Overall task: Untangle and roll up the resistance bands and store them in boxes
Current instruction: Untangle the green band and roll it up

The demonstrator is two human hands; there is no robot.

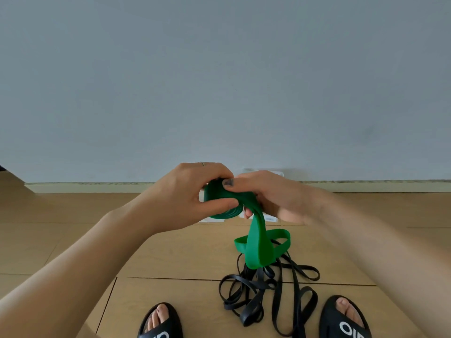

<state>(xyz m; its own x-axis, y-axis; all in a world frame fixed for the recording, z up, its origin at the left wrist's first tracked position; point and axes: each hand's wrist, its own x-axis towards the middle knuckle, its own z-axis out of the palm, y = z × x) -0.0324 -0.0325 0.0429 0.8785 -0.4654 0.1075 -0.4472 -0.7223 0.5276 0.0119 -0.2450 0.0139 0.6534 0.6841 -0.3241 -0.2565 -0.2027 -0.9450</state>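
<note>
A green resistance band (256, 250) is partly wound into a tight roll (220, 206) held in front of me. My left hand (195, 191) grips the roll, thumb below and fingers curled over its top. My right hand (273, 196) pinches the band where it leaves the roll, thumb pressed on top. The loose green tail hangs down and loops just above the floor. Below it a tangle of thin black bands (268, 293) lies on the wooden floor. A white box (271, 172) sits by the wall, mostly hidden behind my hands.
My feet in black slides (161, 323) (344, 318) stand on either side of the black tangle. Wooden floor (73, 240) runs to a pale skirting board (97, 187) and a grey wall.
</note>
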